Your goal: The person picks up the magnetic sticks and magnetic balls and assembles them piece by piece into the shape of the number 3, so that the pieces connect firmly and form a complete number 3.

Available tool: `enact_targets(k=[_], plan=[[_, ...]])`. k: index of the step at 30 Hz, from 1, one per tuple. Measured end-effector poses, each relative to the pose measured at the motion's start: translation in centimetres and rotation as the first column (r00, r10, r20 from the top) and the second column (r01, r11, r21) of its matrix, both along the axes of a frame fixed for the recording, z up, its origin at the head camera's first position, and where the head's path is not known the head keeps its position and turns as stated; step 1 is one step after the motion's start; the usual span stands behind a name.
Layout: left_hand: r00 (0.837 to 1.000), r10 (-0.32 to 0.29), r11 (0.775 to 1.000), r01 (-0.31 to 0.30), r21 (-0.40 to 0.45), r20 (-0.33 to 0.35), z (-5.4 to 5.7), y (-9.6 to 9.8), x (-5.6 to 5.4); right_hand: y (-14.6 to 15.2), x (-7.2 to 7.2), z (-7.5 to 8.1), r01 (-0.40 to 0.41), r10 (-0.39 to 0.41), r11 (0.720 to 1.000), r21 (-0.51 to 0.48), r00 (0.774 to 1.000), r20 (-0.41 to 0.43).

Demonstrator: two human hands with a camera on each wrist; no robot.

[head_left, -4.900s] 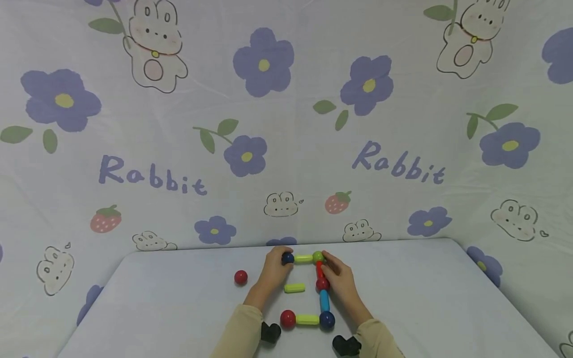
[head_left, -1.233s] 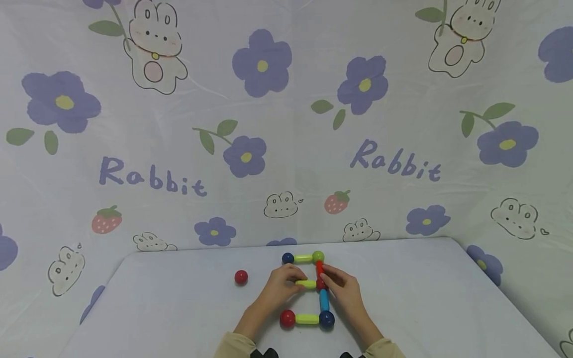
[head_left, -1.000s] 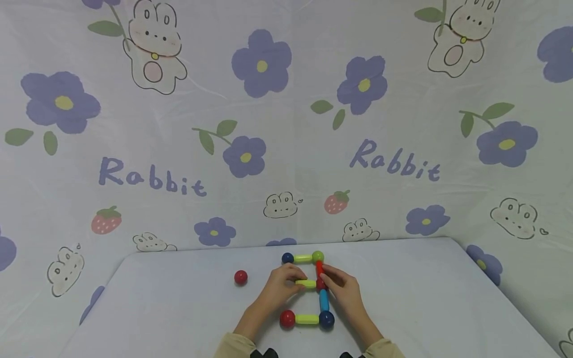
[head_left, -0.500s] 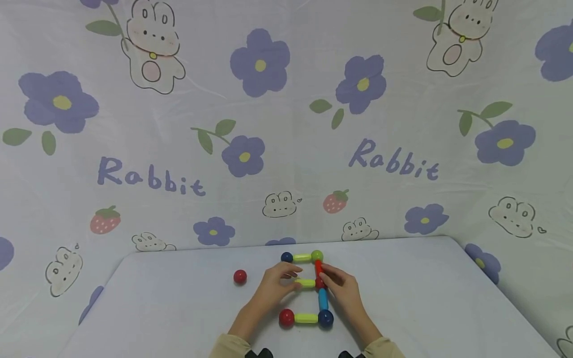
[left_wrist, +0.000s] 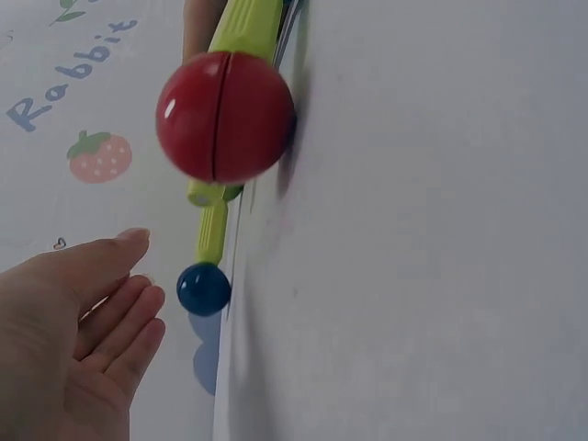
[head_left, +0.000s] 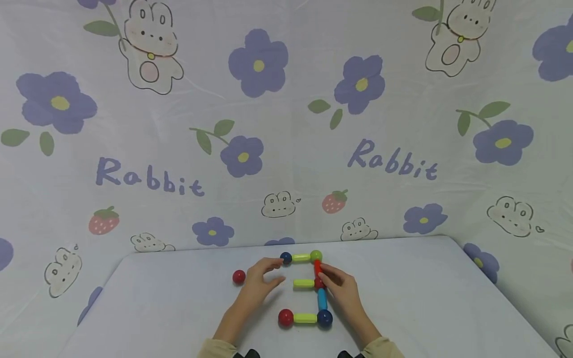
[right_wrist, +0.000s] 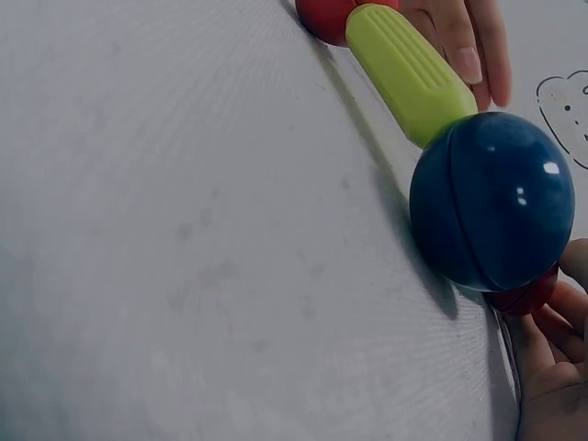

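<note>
My right hand [head_left: 343, 293] holds the middle red ball [head_left: 318, 283] of a ball-and-stick toy frame, fingers also against the red stick [head_left: 317, 267]. A yellow-green stick [head_left: 303, 283] points left from that ball, its left end bare. My left hand [head_left: 255, 283] is off the pieces, thumb and fingers apart, beside a loose red ball [head_left: 239, 277]. At the far end, a green ball [head_left: 316, 255], stick [head_left: 301, 258] and dark blue ball [head_left: 286, 257] form a row. A blue stick [head_left: 322, 300] runs down to another dark blue ball [right_wrist: 491, 202].
The near row also has a yellow-green stick [head_left: 305, 318] and a big red ball [left_wrist: 225, 117]. Everything lies on a white table [head_left: 429, 298]. Behind it hangs a rabbit-and-flower cloth [head_left: 295, 124].
The middle yellow-green stick, loose at first, now meets the middle red ball. My left hand has let go of it and moved left towards the loose red ball. My right hand stays put lately.
</note>
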State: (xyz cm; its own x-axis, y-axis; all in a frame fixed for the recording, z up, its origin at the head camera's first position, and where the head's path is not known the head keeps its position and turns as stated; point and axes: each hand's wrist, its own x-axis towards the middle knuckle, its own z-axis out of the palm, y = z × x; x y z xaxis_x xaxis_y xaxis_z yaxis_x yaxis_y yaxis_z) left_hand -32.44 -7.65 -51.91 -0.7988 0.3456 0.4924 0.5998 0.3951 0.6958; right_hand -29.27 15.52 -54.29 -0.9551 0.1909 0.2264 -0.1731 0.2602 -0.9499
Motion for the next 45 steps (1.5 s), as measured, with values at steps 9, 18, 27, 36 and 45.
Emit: enact_targets(k=[9,18,27,36,45], plan=[[0.982,0.166,0.984,-0.158,0.085,-0.090,0.4,-2.4,-0.2,-0.1,-0.2,-0.2,0.016,-0.016,1.000,0.014,1.000,0.006],[0.951,0.286,0.953,-0.269,0.140,-0.120,-0.2,-5.1,-0.4,-0.1,-0.2,-0.3,0.025,-0.025,0.999,0.034,1.000,-0.009],[0.945,0.328,0.939,-0.328,0.099,0.019,-0.8,-6.2,-0.2,-0.1,-0.1,-0.1,0.019,-0.019,1.000,0.019,1.000,0.008],[0.936,0.347,0.937,-0.349,0.025,0.065,-1.3,-6.4,0.0,-0.2,-0.1,-0.3,0.026,-0.026,0.999,0.025,1.000,0.010],[0.938,0.336,0.940,-0.339,0.027,0.089,-1.4,-6.4,0.1,-0.2,0.2,-0.1,0.028,-0.027,0.999,0.027,1.000,-0.005]])
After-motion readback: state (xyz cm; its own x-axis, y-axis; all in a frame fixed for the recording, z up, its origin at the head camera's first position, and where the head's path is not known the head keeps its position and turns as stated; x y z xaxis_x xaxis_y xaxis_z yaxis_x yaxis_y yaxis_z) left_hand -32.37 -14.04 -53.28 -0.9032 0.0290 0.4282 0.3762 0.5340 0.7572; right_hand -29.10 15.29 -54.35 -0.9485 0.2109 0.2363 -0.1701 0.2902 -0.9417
